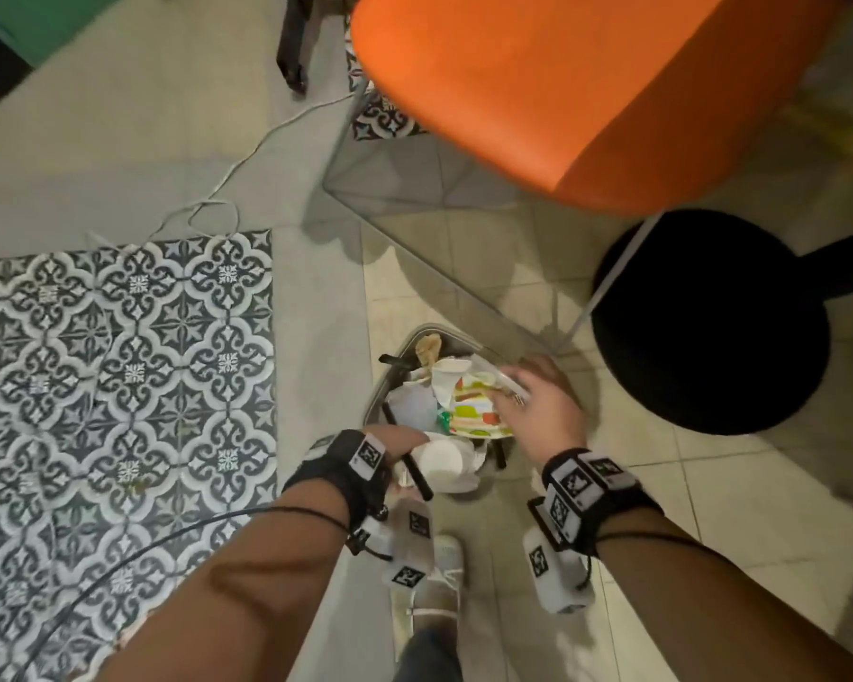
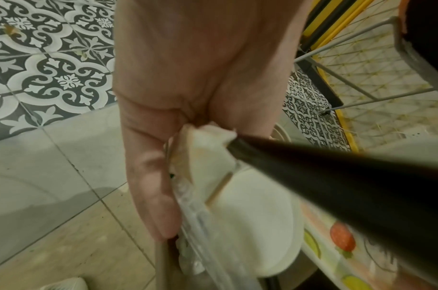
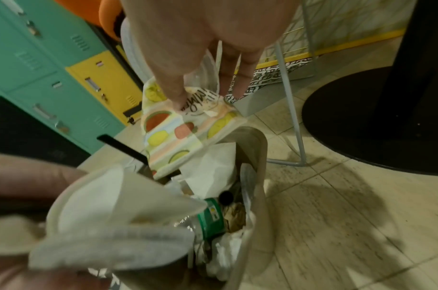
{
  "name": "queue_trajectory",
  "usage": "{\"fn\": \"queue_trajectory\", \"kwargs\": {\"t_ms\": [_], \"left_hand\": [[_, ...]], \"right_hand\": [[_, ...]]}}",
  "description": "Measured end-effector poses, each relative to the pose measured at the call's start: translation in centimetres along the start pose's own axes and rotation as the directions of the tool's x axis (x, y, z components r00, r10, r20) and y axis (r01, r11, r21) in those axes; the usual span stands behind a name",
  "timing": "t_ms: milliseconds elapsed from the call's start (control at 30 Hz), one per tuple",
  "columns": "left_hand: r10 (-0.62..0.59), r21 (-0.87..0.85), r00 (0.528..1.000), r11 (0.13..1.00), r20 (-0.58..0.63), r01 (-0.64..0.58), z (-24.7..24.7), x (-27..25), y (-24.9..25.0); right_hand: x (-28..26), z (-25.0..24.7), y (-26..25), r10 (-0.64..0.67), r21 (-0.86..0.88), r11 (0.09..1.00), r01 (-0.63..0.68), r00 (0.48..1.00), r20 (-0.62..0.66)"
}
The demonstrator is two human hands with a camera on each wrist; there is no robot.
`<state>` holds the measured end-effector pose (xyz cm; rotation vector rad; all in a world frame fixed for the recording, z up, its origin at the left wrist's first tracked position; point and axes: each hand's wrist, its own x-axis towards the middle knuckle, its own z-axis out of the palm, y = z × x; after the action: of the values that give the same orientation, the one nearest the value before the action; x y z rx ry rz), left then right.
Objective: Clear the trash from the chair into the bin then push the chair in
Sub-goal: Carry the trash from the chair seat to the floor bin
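Note:
The orange chair [image 1: 562, 81] stands at the top right on thin wire legs. Below it on the floor sits a small grey bin [image 1: 417, 332], packed with papers and a green-labelled bottle [image 3: 210, 217]. My right hand [image 1: 513, 391] hovers over the bin's right side and pinches a fruit-patterned paper [image 3: 173, 135] along with some clear plastic. At the bin's near edge, my left hand [image 1: 407, 460] grips a white cup [image 1: 442, 462], crumpled white paper [image 2: 207, 149] and a black straw [image 2: 336, 186].
A round black table base [image 1: 710, 322] lies right of the bin, behind a chair leg [image 1: 606, 283]. A white cable [image 1: 247, 160] trails over the floor toward patterned tiles [image 1: 119, 361]. Green and yellow lockers [image 3: 39, 68] stand further off. My shoe [image 1: 446, 558] is just short of the bin.

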<state>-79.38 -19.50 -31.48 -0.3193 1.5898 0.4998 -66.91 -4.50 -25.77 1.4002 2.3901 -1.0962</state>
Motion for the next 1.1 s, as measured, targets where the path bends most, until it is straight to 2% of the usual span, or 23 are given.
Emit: {"fn": "queue_trajectory", "kwargs": {"t_ms": [67, 100, 200, 300, 367, 400, 433, 467, 533, 567, 667, 700, 733, 767, 800, 833, 933, 1000, 1100], "left_hand": [[-0.037, -0.087, 0.998, 0.995, 0.043, 0.040, -0.5, 0.5, 0.6], [-0.054, -0.144, 0.996, 0.988, 0.067, 0.064, -0.5, 0.3, 0.9], [-0.087, -0.173, 0.989, 0.979, 0.123, 0.107, -0.4, 0.8, 1.3], [-0.019, -0.111, 0.995, 0.993, 0.095, 0.029, -0.4, 1.1, 1.5], [0.079, -0.086, 0.997, 0.993, 0.007, -0.079, -0.3, 1.2, 1.8], [0.128, -0.010, 0.991, 0.992, -0.034, -0.129, -0.1, 1.4, 1.9], [0.135, -0.028, 0.989, 0.990, -0.063, -0.137, -0.2, 1.5, 2.2], [0.155, 0.060, 0.985, 0.987, -0.075, -0.150, -0.2, 1.4, 2.5], [0.211, 0.350, 0.967, 0.925, -0.146, -0.149, -0.1, 0.9, 2.4], [0.249, 0.436, 0.962, 0.882, -0.108, -0.180, 0.0, 0.9, 2.3], [0.269, 0.579, 0.957, 0.800, -0.112, -0.158, 0.7, 0.4, 2.3], [0.277, 0.550, 0.954, 0.817, -0.110, -0.173, 1.0, -0.1, 2.2], [0.209, 0.404, 0.970, 0.904, -0.123, -0.143, 1.3, -0.3, 2.4], [0.185, 0.264, 0.964, 0.955, -0.189, -0.132, 1.5, 0.2, 2.3], [0.192, 0.208, 0.943, 0.968, -0.271, -0.138, 1.8, 0.5, 2.1], [0.210, 0.231, 0.914, 0.964, -0.348, -0.134, 2.1, 0.6, 2.0], [0.265, 0.382, 0.852, 0.920, -0.452, -0.084, 3.3, -1.6, 2.5], [0.354, 0.489, 0.819, 0.866, -0.451, -0.105, 5.0, -4.5, 3.0], [0.488, 0.583, 0.798, 0.782, -0.353, -0.221, 9.3, -8.8, 3.2]], "right_hand": [[0.1, 0.8, 0.1, -0.060, -0.034, 0.998, 0.060, 0.998, -0.010], [0.1, 1.2, 0.1, -0.087, -0.063, 0.994, 0.089, 0.996, 0.029], [0.0, 2.7, 0.3, -0.133, -0.171, 0.968, 0.183, 0.954, 0.270], [-0.9, 4.1, 0.9, -0.200, -0.222, 0.928, 0.298, 0.904, 0.377], [-1.0, 4.6, 1.1, -0.173, -0.230, 0.927, 0.296, 0.883, 0.437], [-0.7, 4.8, 1.0, -0.141, -0.231, 0.934, 0.273, 0.874, 0.465], [-0.3, 4.8, 0.8, -0.100, -0.232, 0.943, 0.240, 0.866, 0.490], [0.2, 4.8, 0.5, -0.055, -0.231, 0.952, 0.201, 0.855, 0.516], [1.3, 4.8, -0.1, 0.028, -0.239, 0.962, 0.129, 0.830, 0.557], [1.8, 4.8, -0.3, 0.055, -0.254, 0.961, 0.108, 0.828, 0.559], [2.5, 4.6, 0.0, 0.062, -0.279, 0.955, 0.098, 0.856, 0.513], [2.4, 4.4, 0.4, 0.056, -0.276, 0.956, 0.101, 0.860, 0.507], [2.2, 4.1, 0.7, 0.048, -0.272, 0.956, 0.107, 0.861, 0.506], [1.9, 3.8, 1.0, 0.037, -0.263, 0.958, 0.112, 0.864, 0.502], [1.5, 3.2, 1.3, 0.023, -0.246, 0.962, 0.115, 0.869, 0.494], [1.0, 2.6, 1.5, 0.003, -0.222, 0.968, 0.118, 0.877, 0.480], [-1.1, 0.1, 2.2, -0.024, -0.146, 0.985, 0.095, 0.904, 0.427], [-3.1, -2.1, 3.1, -0.014, -0.087, 0.995, 0.051, 0.926, 0.376], [-6.7, -5.8, 5.8, -0.013, -0.022, 1.000, 0.020, 0.959, 0.282]]}}
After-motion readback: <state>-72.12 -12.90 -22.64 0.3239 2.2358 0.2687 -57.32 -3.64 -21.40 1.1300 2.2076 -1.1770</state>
